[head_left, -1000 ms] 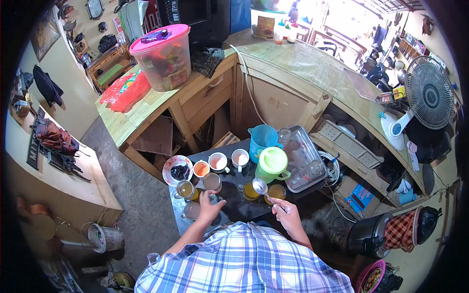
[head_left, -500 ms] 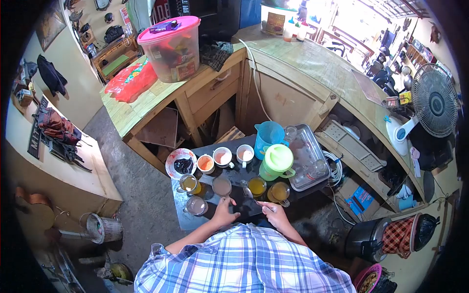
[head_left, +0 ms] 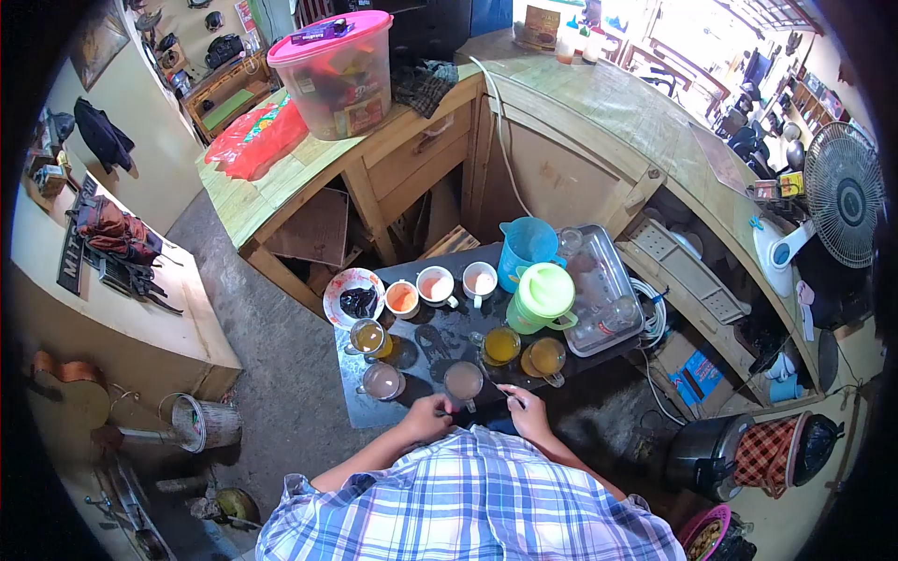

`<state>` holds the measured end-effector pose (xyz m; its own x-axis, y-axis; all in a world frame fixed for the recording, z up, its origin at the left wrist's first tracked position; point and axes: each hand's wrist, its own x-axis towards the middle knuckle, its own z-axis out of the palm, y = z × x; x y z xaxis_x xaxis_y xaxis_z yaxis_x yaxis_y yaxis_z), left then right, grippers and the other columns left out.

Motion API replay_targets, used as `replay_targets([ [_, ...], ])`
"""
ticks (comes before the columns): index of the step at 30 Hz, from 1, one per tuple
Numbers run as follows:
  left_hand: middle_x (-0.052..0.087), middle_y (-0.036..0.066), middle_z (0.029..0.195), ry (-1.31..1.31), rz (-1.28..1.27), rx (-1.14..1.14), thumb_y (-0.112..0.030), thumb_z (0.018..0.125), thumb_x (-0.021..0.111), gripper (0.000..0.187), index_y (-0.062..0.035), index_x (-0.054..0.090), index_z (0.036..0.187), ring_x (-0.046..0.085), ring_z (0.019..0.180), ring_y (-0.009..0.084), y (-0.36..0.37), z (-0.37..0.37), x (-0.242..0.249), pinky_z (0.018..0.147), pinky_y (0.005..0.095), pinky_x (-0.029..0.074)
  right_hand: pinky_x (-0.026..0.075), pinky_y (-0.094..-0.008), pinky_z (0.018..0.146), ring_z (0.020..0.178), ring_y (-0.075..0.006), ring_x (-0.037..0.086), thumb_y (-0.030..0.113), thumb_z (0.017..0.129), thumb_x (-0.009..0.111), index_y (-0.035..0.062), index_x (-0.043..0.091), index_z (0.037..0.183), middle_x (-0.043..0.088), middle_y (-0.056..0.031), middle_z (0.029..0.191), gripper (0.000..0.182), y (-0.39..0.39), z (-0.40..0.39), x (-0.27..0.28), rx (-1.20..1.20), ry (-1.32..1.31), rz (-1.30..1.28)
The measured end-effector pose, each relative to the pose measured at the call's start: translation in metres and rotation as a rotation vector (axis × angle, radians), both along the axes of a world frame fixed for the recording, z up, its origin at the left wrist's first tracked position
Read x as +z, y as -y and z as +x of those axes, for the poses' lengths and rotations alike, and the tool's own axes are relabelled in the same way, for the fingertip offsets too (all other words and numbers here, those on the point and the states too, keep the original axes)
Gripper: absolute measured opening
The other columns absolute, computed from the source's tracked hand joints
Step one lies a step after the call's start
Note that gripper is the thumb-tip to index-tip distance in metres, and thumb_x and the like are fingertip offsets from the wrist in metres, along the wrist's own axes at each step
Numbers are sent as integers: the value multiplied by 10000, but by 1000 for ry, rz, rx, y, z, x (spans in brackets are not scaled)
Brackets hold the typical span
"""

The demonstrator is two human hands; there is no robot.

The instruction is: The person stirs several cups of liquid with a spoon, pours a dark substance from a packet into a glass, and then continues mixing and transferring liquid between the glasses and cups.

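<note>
Close to the dark tabletop's front edge, my left hand is closed just left of a glass mug of pinkish-brown drink; what its fingers hold, if anything, is too small to tell. My right hand grips a thin spoon, right of that mug. A second pinkish-brown mug stands to the left. Yellow-orange drinks fill a left mug, a middle mug and a right mug. Behind them are an orange-filled cup and two white cups.
A patterned bowl with black plastic is at the table's left. Toward the right stand a green lidded pitcher, a blue jug and a metal tray with glasses. Wooden counters run behind.
The pinkish-brown mug that was beside my left hand has moved right and nearer to me. My left hand is now off it and lower. The camera view has shifted slightly.
</note>
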<state>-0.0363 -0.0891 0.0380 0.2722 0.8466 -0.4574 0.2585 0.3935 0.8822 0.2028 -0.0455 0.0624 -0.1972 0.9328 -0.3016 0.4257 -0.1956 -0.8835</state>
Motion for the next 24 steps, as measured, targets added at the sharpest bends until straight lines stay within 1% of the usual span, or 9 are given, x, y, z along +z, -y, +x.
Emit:
replay_targets([
  [3,581,176,1137,-161,-133,70,-48,674,714,299,-23,497,878,557,1097,240,-14,-9,8,898,349,445,479,-278,758,814,-136,634,40,850,510,110,662,1119,687,-113,890,316,5,14,-2,19,74,-121],
  [5,549,190,1211,-404,120,143,-45,600,765,550,-28,482,1071,538,1127,289,-24,0,22,954,359,423,472,-276,718,759,-130,613,37,852,515,115,664,1120,670,-96,832,317,2,9,-7,3,34,-68],
  [6,549,190,1211,-402,120,140,-45,600,765,550,-28,482,1071,538,1127,289,-28,3,15,954,359,423,466,-275,678,703,-124,592,34,853,520,121,667,1120,653,-79,774,317,-1,4,-10,-8,-9,-11],
  [8,514,187,1276,-328,531,117,-28,539,795,894,-44,333,1305,502,1178,322,-41,6,-4,1031,370,374,436,-242,646,655,-91,526,20,852,526,79,674,1105,611,-29,712,298,-5,-1,-8,-21,-48,47],
  [9,514,187,1276,-325,536,116,-28,539,795,894,-44,333,1305,502,1178,322,-44,6,-2,1031,370,374,436,-242,646,655,-91,526,20,852,526,79,674,1105,611,-29,712,298,-3,3,-9,-24,-47,51],
  [11,457,183,1327,-104,438,20,-8,541,818,1114,-80,145,1426,404,1285,299,-52,6,2,1092,383,288,447,-255,644,660,-113,559,9,835,530,100,691,1073,632,-63,728,301,0,16,-11,31,59,115],
  [17,465,178,1326,10,362,17,12,541,813,1145,-78,97,1429,442,1257,286,-52,1,-1,1078,394,312,477,-314,662,694,-221,626,-7,795,541,132,713,1015,643,-114,737,312,-14,18,-7,39,175,226],
  [19,482,173,1306,9,368,33,12,536,818,1150,-81,99,1429,460,1242,283,-50,1,-4,1072,392,322,491,-365,642,690,-300,622,23,774,569,167,715,1005,632,-146,748,310,-21,11,-15,46,124,357],
  [24,520,175,1256,12,365,236,-26,532,846,1125,-83,138,1405,479,1223,283,-39,3,-10,1053,391,354,496,-328,678,721,-242,650,-5,784,543,134,709,1030,662,-126,778,327,-3,20,-12,72,149,216],
])
